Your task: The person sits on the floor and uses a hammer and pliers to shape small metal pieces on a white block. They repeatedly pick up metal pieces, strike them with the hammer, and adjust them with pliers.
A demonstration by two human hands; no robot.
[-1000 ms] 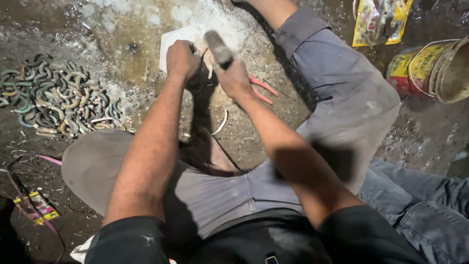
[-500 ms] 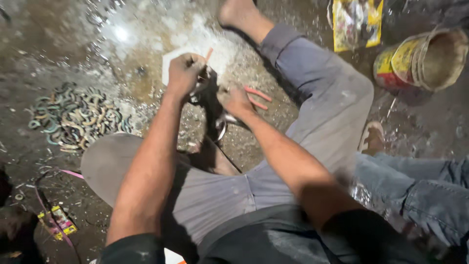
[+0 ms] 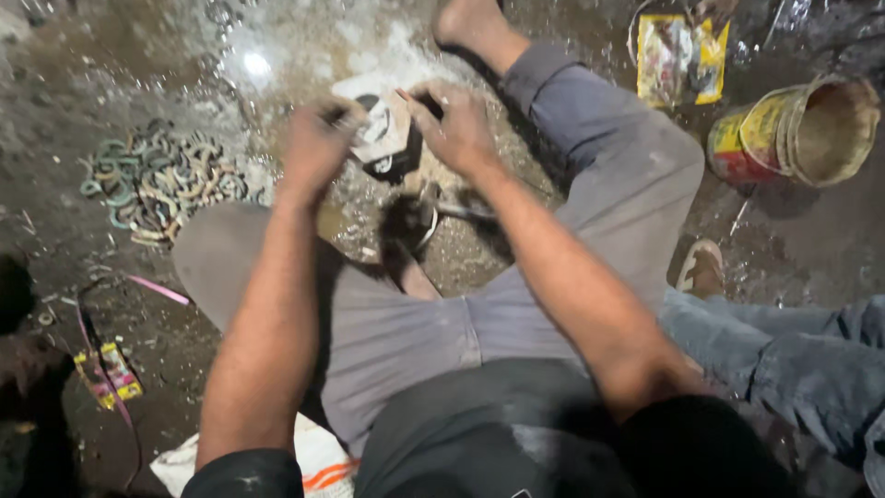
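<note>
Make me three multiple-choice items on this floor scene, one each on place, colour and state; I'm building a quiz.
1. Where does the pile of metal rings lie?
A. by the person's left knee
B. inside the bucket
C. on the lap

2. What colour are the bucket's outer walls?
A. blue
B. yellow and red
C. white

3. How does the bucket stand?
A. upright
B. upside down
C. tipped on its side

Answers: 1 A, the rings lie on the ground beyond the left knee; 2 B, its sides show yellow and red; 3 C, its open mouth faces sideways.
</note>
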